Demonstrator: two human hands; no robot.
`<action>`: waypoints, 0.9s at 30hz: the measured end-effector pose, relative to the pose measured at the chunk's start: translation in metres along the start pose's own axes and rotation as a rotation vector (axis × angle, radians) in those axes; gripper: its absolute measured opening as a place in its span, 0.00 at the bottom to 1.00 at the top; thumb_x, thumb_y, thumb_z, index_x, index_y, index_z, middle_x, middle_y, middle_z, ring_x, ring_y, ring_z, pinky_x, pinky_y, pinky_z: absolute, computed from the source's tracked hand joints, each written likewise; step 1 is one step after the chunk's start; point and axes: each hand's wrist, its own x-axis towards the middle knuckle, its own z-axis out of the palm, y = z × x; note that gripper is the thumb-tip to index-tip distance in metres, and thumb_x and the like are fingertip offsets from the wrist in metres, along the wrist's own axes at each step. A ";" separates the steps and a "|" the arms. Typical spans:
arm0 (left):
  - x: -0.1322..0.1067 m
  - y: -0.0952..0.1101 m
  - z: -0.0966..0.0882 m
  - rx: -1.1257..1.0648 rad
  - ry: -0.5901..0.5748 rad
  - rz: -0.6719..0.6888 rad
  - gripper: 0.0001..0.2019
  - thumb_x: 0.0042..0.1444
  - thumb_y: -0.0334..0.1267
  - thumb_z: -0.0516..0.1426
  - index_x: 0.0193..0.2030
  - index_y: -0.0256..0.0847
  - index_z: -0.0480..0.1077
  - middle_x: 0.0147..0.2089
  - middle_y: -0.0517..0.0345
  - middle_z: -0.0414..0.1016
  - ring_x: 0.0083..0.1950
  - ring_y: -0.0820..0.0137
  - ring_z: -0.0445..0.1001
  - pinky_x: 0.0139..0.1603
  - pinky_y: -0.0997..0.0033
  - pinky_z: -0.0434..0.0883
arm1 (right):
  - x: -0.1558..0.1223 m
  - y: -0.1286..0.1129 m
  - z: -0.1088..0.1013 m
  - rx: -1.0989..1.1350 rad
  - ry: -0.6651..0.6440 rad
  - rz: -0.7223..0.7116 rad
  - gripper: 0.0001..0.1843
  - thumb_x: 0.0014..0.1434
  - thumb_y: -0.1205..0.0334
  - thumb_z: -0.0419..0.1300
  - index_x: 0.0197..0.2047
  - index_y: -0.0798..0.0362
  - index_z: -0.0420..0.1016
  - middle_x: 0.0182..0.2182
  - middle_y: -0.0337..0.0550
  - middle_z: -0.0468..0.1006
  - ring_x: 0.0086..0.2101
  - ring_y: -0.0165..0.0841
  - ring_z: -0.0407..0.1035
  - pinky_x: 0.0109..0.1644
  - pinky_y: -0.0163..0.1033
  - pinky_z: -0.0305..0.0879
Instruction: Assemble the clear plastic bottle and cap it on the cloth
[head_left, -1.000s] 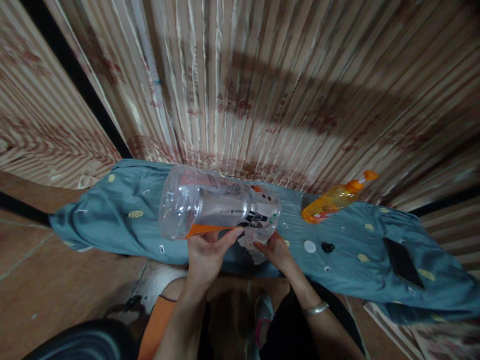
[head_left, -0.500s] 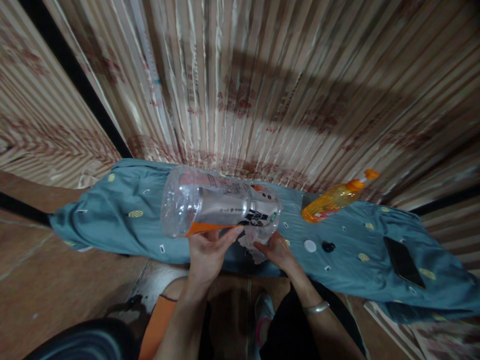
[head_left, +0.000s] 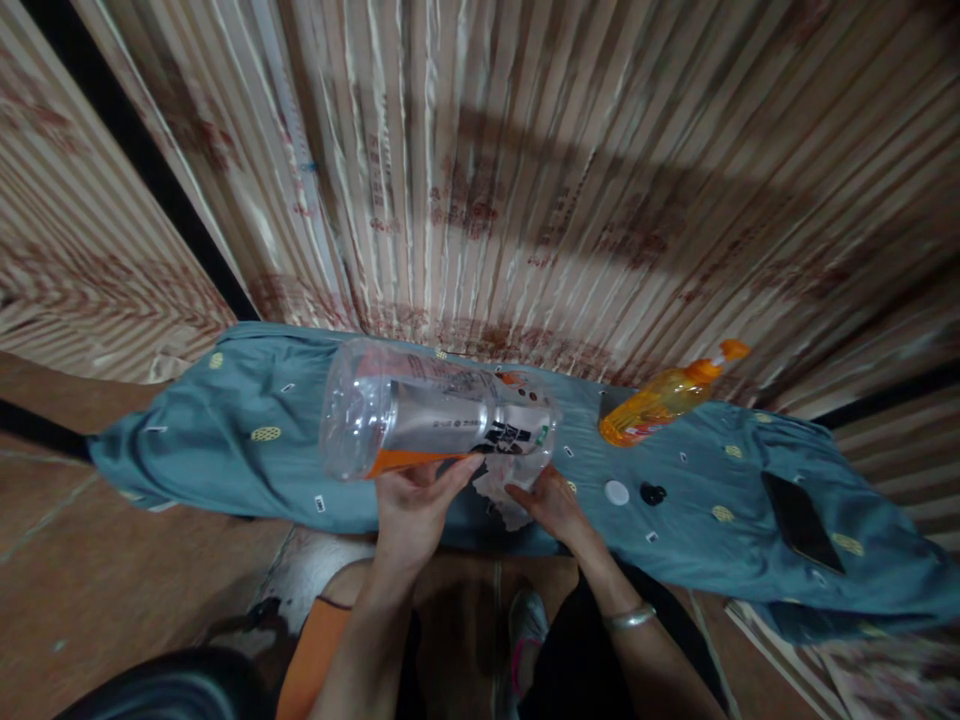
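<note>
A big clear plastic bottle (head_left: 352, 420) lies on its side above the cloth, its base end toward the left. Around it runs a silver, black and orange label (head_left: 439, 418). My left hand (head_left: 416, 500) is closed on the bottle's near side, thumb at the label's lower edge by the orange strip. Closer to the right end, my right hand (head_left: 551, 500) grips the bottle from below, with its thumb bent inward. Between the hands hangs a pale, ragged-edged flap (head_left: 504, 495), which looks like torn label. The fingers under the bottle are hidden.
A blue-green patterned cloth (head_left: 292, 470) covers the narrow bench. To the right lie an orange pump bottle (head_left: 660, 402), a white round cap (head_left: 616, 492), a small black piece (head_left: 652, 493) and a dark phone (head_left: 802, 522). Striped sheeting (head_left: 480, 180) rises behind.
The view has shifted slightly, so everything on the bench appears a little further left. Both hands keep the same hold on the bottle.
</note>
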 end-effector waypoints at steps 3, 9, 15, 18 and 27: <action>0.001 0.001 0.000 -0.003 -0.040 -0.038 0.12 0.39 0.34 0.73 0.30 0.43 0.76 0.30 0.53 0.84 0.44 0.51 0.84 0.52 0.53 0.82 | 0.000 -0.001 0.001 0.027 0.017 -0.017 0.31 0.52 0.61 0.67 0.60 0.50 0.70 0.55 0.51 0.80 0.53 0.48 0.77 0.58 0.55 0.74; 0.001 0.002 0.003 -0.020 -0.031 -0.033 0.12 0.39 0.35 0.74 0.28 0.43 0.75 0.28 0.54 0.83 0.41 0.53 0.85 0.51 0.56 0.82 | 0.002 -0.002 0.001 0.049 0.029 0.018 0.34 0.50 0.61 0.67 0.61 0.52 0.69 0.53 0.52 0.81 0.53 0.50 0.77 0.58 0.57 0.73; 0.002 0.001 0.006 0.003 -0.042 0.020 0.12 0.38 0.38 0.74 0.25 0.44 0.75 0.27 0.55 0.83 0.39 0.55 0.85 0.50 0.56 0.82 | 0.003 -0.003 -0.001 0.061 0.070 0.023 0.40 0.47 0.61 0.68 0.63 0.49 0.65 0.58 0.52 0.78 0.56 0.51 0.75 0.59 0.58 0.73; 0.003 -0.002 0.006 -0.004 -0.063 -0.004 0.12 0.39 0.37 0.73 0.26 0.44 0.75 0.30 0.52 0.84 0.40 0.55 0.85 0.51 0.57 0.82 | 0.002 -0.003 -0.001 0.088 0.054 0.040 0.40 0.46 0.61 0.68 0.63 0.49 0.65 0.56 0.50 0.79 0.55 0.50 0.76 0.59 0.57 0.72; 0.002 -0.005 0.006 -0.067 -0.067 -0.096 0.13 0.38 0.35 0.74 0.28 0.41 0.75 0.34 0.48 0.84 0.48 0.50 0.83 0.54 0.56 0.81 | 0.008 -0.003 -0.002 0.085 0.022 0.112 0.36 0.44 0.61 0.70 0.58 0.52 0.71 0.51 0.51 0.82 0.51 0.50 0.78 0.57 0.56 0.74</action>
